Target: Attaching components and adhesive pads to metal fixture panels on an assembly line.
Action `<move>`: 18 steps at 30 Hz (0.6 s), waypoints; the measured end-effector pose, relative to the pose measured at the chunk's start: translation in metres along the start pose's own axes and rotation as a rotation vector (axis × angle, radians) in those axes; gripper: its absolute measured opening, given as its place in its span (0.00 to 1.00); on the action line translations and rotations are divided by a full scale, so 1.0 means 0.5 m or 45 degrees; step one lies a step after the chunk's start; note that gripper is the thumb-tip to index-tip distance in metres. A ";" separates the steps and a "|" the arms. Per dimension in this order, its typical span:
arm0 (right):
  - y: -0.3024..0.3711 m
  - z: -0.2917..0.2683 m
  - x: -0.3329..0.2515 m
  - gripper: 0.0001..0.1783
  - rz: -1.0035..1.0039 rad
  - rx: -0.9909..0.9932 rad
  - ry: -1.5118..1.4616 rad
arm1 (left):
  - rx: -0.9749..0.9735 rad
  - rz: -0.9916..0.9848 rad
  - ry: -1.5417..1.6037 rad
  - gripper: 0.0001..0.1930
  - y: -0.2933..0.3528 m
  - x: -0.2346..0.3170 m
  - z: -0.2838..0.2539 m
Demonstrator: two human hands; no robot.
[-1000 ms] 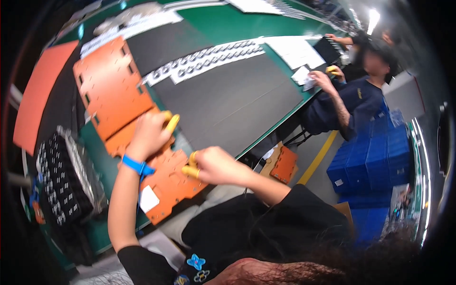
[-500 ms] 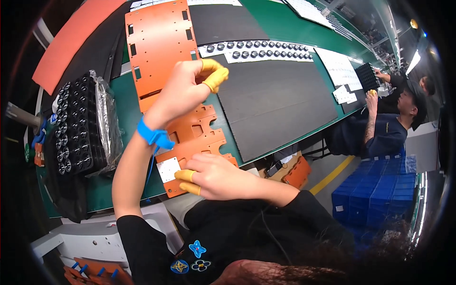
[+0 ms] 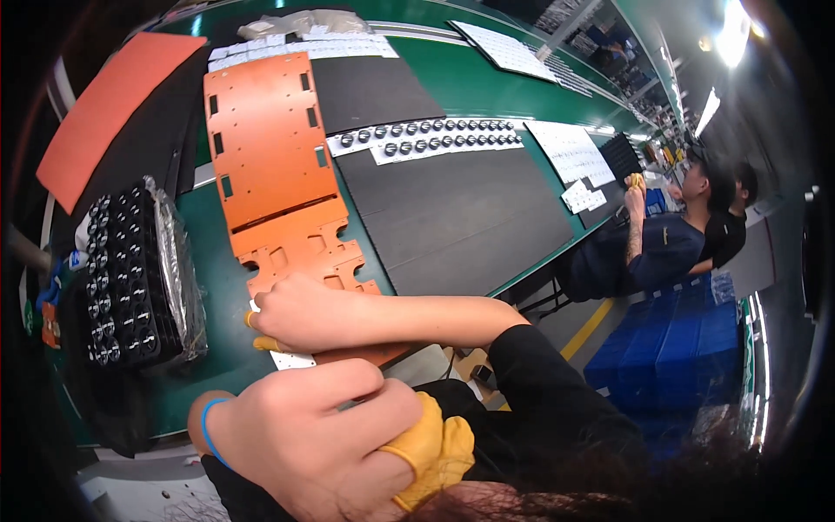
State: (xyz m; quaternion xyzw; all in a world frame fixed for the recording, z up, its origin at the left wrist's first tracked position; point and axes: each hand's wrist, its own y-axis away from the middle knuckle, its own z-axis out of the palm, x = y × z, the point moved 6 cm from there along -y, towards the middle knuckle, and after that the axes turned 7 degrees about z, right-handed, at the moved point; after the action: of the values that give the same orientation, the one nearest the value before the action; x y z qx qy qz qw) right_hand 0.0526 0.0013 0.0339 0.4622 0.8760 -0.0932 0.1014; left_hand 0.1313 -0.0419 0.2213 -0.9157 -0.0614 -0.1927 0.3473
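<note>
My left hand (image 3: 322,439), with a blue band at the wrist and yellow finger covers, is close to me at the lower middle. Its fingers are curled together, and whatever they may hold is hidden. Beyond it, my right hand (image 3: 300,317) bends over a small white board (image 3: 291,359) at the near end of an orange fixture plate (image 3: 300,261). Yellow covers show on its curled fingertips at the board's left side. The hand hides much of the board.
A black tray of round lens-like parts (image 3: 122,278) stands at left beside clear plastic wrap. White strips with black round parts (image 3: 444,139) lie beyond a dark mat (image 3: 452,213). A co-worker (image 3: 644,244) sits at right near blue crates (image 3: 674,348).
My left hand has come back from above the orange plate toward me, low in the picture. My right hand has curled further over the white board. The whole view has shifted.
</note>
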 end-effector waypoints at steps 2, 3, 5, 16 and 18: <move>-0.010 0.007 -0.001 0.17 0.012 -0.087 0.000 | -0.022 -0.267 -0.005 0.13 0.012 -0.017 -0.004; -0.010 0.003 -0.001 0.17 0.019 -0.076 0.024 | -0.010 -0.288 -0.008 0.13 0.019 -0.025 -0.002; -0.015 -0.003 -0.002 0.17 0.044 -0.063 0.070 | -0.129 -0.454 0.080 0.12 0.033 -0.061 0.021; 0.023 -0.120 0.054 0.08 0.279 -0.035 -0.416 | -0.113 0.142 0.396 0.09 -0.001 -0.094 -0.017; 0.037 -0.134 0.082 0.04 0.372 -0.099 -0.590 | -0.086 0.450 0.315 0.09 0.011 -0.068 -0.016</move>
State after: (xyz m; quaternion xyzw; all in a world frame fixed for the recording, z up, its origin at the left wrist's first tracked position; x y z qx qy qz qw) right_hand 0.0394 0.0612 0.0865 0.5457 0.7565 -0.1472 0.3289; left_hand 0.0987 -0.0509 0.2099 -0.8927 0.1494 -0.2417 0.3497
